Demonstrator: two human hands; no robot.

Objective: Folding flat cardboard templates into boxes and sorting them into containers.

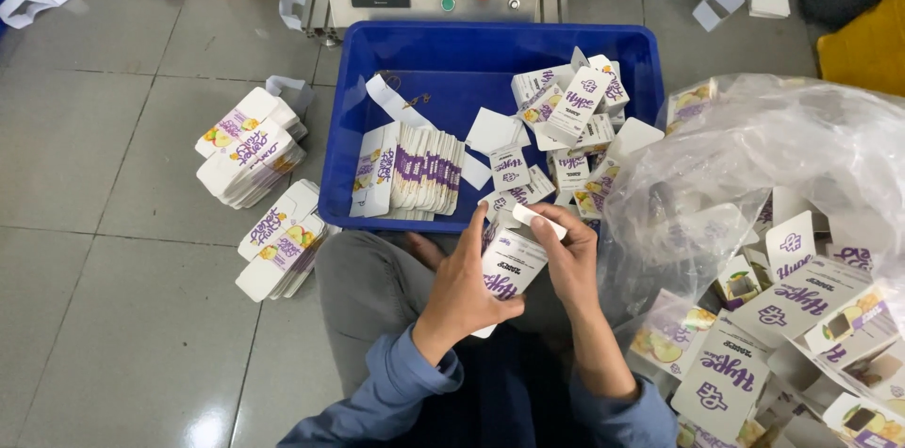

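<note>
Small white-and-purple printed cardboard carton point(507, 269): left hand point(462, 290) clamps its body, right hand point(566, 255) pinches its end flap; best folded squarely over the blue plastic crate point(344, 141).

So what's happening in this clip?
A seated person holds a small white-and-purple carton in both hands: the left hand grips its body while the right hand works the top flap. Ahead sits a blue bin of cartons; flat carton stacks lie on the floor, and a clear bag covers more.
</note>
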